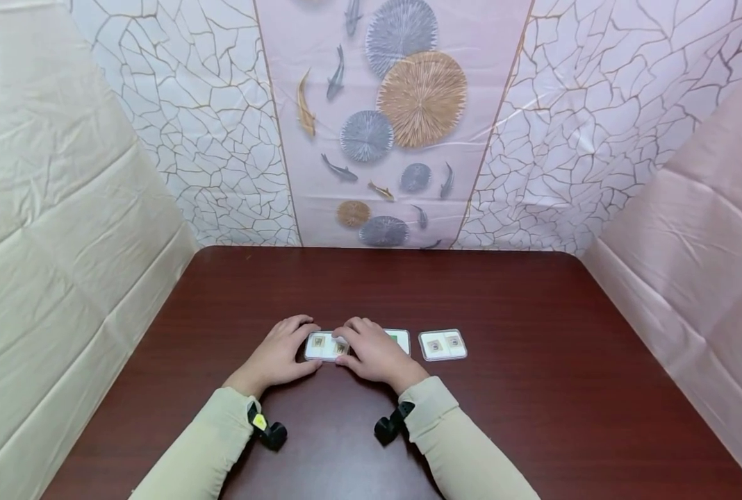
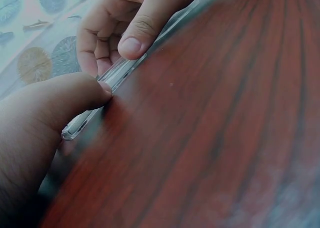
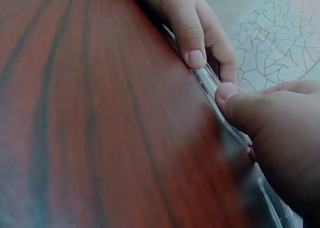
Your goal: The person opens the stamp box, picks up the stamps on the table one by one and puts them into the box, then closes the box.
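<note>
A flat clear plastic case (image 1: pixel 327 352) with a white insert and small square pictures or pieces lies on the table between my hands. My left hand (image 1: pixel 280 354) holds its left end, thumb at the near edge and fingers at the far edge. Toward the other end, my right hand (image 1: pixel 374 351) grips it the same way and covers part of it. Both thumbs press the case's near edge in the wrist views. A second case (image 1: pixel 401 338), with a bit of green, shows from behind my right hand. Farther right lies a third case (image 1: pixel 442 354) with two small squares, touched by neither hand.
The dark red-brown wooden table (image 1: pixel 371 285) has a patterned cloth backdrop (image 1: pixel 321 187) behind its far edge. Pale cloth hangs along the left side (image 1: pixel 83 208) and the right side (image 1: pixel 683 229). Each wrist wears a small black camera.
</note>
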The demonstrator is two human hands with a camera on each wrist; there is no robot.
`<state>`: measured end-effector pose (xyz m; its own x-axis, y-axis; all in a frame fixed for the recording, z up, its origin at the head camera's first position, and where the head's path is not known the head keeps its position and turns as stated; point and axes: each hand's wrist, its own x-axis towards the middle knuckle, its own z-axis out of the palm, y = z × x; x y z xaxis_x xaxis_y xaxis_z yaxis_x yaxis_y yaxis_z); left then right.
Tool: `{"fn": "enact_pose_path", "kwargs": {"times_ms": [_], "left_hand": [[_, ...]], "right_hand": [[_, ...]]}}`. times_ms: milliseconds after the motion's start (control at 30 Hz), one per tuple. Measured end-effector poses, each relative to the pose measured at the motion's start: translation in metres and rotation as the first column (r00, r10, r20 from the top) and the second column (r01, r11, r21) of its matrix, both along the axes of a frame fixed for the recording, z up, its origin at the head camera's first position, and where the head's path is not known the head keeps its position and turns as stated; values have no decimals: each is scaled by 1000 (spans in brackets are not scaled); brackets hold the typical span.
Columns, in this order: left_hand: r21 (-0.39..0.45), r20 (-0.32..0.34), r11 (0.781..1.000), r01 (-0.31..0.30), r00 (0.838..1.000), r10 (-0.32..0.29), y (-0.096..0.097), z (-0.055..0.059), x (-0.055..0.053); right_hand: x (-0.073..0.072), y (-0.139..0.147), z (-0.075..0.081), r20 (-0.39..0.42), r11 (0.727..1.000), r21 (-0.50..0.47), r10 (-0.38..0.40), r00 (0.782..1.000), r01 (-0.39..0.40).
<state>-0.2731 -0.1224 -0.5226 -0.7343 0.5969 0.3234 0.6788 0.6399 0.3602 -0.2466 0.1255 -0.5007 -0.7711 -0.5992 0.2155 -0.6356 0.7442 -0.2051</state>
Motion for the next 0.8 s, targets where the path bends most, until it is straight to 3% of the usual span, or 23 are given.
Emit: {"fn": "enact_pose_path", "kwargs": {"times_ms": [267, 600, 800], "left_hand": [[-16, 18, 1000, -1, 1000, 1, -1, 1, 2], [-46, 62, 998, -33, 997, 36, -4, 5, 3], [-54, 69, 999, -1, 998, 5, -4, 4, 3]], "right_hand": [[-1, 2, -2, -47, 1000, -5, 17, 999, -18], [-1, 2, -3, -37, 1000, -21, 4, 999, -5], [-1, 3, -5, -51, 1000, -23, 12, 999, -13]]}}
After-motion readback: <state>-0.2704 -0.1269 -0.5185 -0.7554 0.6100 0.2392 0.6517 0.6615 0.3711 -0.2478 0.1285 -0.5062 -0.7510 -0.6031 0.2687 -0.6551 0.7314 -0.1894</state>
